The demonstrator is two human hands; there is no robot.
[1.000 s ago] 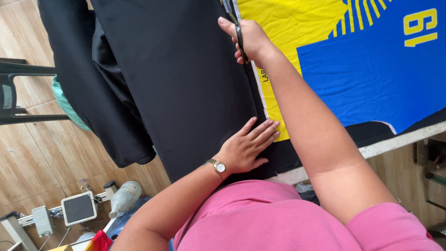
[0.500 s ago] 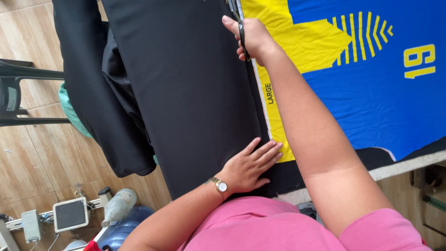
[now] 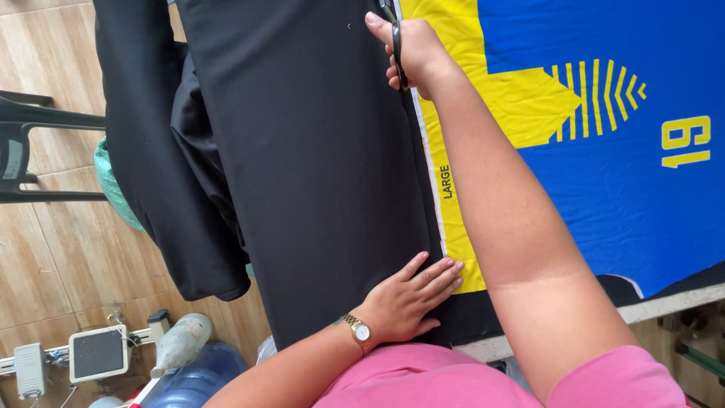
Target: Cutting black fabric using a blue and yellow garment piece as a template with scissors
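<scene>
Sliding left hand [image 3: 408,298] right across black cloth [image 3: 317,174]

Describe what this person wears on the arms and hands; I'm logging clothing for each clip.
Both forearms are bare, with short pink sleeves at the upper arms. The left hand has a small gold-coloured wristwatch with a round white face at its wrist. The right hand shows no glove, ring or band.

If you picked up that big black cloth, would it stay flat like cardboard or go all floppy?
Probably floppy: the black cloth droops over the table edge in soft folds. It likely slides easily too, since the left hand lies flat on it while the right hand holds scissors.
</scene>
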